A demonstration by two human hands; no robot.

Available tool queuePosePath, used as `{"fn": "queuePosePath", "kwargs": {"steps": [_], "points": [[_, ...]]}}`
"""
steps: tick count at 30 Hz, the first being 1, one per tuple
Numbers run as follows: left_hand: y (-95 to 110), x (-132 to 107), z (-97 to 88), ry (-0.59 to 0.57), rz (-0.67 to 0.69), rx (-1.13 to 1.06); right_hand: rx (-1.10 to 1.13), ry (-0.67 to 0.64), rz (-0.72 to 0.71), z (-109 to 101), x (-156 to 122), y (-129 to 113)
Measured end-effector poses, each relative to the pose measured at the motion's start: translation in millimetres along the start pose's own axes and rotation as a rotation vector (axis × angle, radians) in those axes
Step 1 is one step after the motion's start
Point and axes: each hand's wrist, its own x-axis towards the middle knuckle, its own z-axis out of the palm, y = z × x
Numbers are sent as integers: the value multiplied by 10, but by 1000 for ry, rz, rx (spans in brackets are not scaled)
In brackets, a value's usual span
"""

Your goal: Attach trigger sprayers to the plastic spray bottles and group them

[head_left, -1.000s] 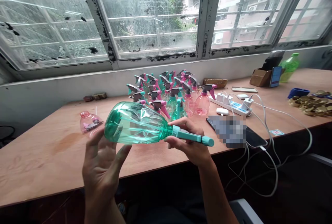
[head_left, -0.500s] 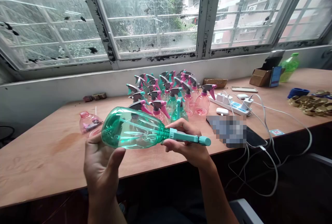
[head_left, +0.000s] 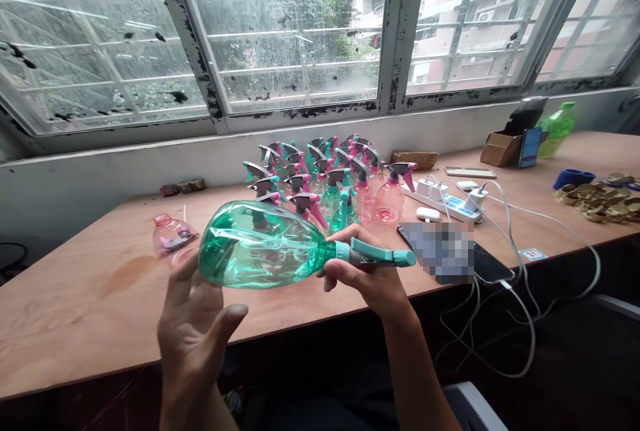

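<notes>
So the step in hand looks like handling the sprayer end of a see-through green plastic spray bottle (head_left: 265, 251), held sideways above the light-brown wooden table (head_left: 100, 318). The right hand (head_left: 377, 288) is gripping around the teal-and-grey plastic trigger head (head_left: 375, 256), thumb near the collar. The left hand (head_left: 190, 331) is loosely cupped by the base, thumb sticking out free; can't tell how firmly its fingers touch. I'd say the next move calls for a steadier left hold if the head needs turning. Bottle's glossy, wide and rounded at the base, creased-looking near the neck, thin tube inside. Pink and green plastic spray bottles (head_left: 390, 203) stand bunched behind it.
</notes>
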Motion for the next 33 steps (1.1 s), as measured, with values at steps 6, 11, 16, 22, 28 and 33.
{"fn": "queuePosePath", "kwargs": {"steps": [6, 11, 16, 22, 28, 33], "points": [[-73, 26, 65, 180, -9, 9, -22, -45, -9, 22, -10, -12], [-77, 17, 85, 142, -22, 15, 29, -28, -43, 27, -23, 15], [-28, 1, 129, 144, -31, 33, -38, -16, -52, 30, -42, -5], [-3, 13, 141, 89, -31, 1, -104, -24, -83, 26, -52, -30], [-3, 6, 121, 109, -6, 4, -105, -9, -102, 32, -51, -42], [5, 13, 125, 88, -12, 5, -127, -11, -117, 20, -47, -47]]}}
